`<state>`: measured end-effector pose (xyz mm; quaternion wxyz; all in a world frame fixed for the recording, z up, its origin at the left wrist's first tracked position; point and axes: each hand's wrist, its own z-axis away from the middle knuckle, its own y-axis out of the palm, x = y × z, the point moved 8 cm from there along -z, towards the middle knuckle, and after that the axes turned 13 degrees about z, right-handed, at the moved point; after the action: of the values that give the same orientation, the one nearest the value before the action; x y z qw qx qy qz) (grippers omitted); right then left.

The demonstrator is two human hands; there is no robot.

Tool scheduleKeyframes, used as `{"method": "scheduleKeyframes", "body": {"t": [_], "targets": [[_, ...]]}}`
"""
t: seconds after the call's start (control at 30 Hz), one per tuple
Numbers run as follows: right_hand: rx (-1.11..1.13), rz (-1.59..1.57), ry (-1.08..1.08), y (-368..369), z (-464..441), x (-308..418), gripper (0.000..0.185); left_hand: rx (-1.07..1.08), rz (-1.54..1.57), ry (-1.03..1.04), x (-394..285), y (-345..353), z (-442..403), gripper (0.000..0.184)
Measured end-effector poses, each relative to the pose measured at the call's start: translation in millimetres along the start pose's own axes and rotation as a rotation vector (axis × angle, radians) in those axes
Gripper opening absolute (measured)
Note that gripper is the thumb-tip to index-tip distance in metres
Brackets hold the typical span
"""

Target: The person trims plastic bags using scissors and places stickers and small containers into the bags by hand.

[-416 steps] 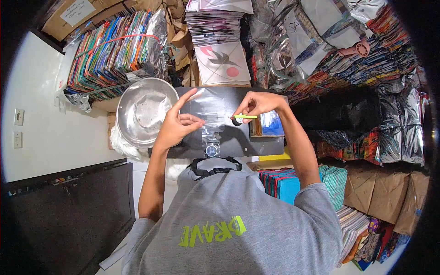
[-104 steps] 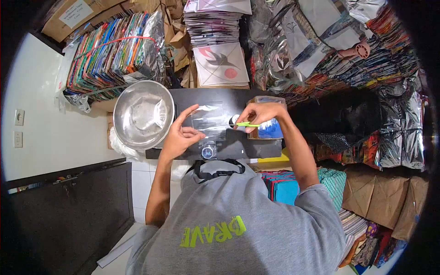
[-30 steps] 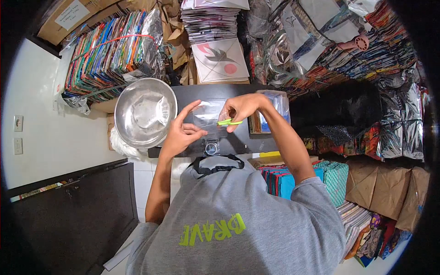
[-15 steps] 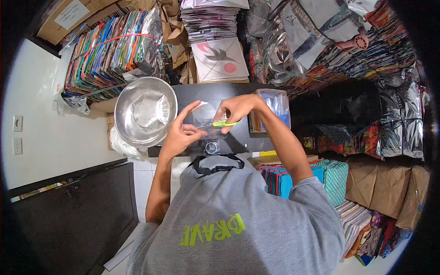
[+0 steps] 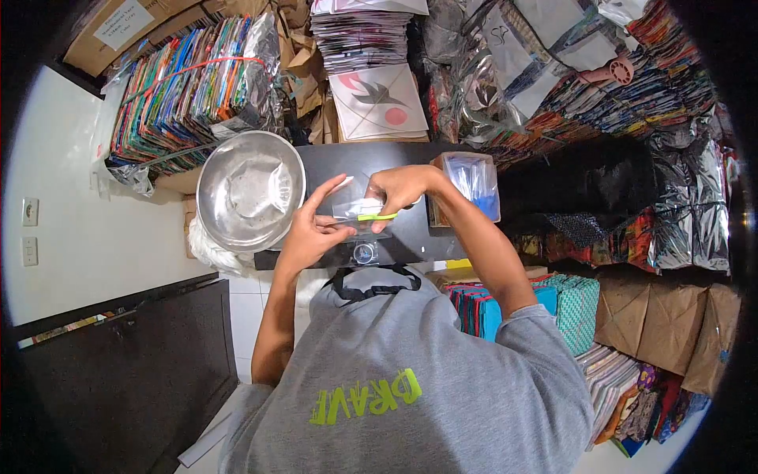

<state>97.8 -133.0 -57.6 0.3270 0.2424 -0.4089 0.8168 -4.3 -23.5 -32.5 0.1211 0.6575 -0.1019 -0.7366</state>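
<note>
My right hand grips a pair of scissors by their lime-green handles, with the blades pointing left toward my other hand. A thin, clear piece of plastic is pinched between the thumb and fingers of my left hand, its index finger raised along the edge. The blades lie at the plastic, though glare and its transparency hide exactly where they meet. Below the hands, a small round dark object in a clear packet rests near the front edge of the black table.
Left of my hands stands a large metal bowl with clear plastic in it. To the right is a clear plastic box holding bluish sheets. Stacked printed sheets and bundled colourful packets crowd the back.
My right hand and the scissors have shifted slightly left, and the green handles have come closer together. My left hand stays nearly in place with the plastic.
</note>
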Motion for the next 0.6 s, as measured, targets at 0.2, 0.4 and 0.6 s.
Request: {"method": "scheduleKeyframes", "body": {"t": [0.2, 0.4, 0.6], "targets": [[-0.014, -0.005, -0.004, 6.8, 0.3, -5.6, 0.059, 0.006, 0.010, -0.017, 4.4, 0.0, 1.4, 0.087], [0.007, -0.163, 0.319, 103.6, 2.0, -126.2, 0.051, -0.052, -0.039, -0.037, 19.8, -16.3, 6.1, 0.086], [-0.517, 0.303, 0.851, 218.4, -34.1, -218.0, 0.016, -0.044, 0.000, -0.093, 39.6, -7.2, 5.4, 0.083]]}}
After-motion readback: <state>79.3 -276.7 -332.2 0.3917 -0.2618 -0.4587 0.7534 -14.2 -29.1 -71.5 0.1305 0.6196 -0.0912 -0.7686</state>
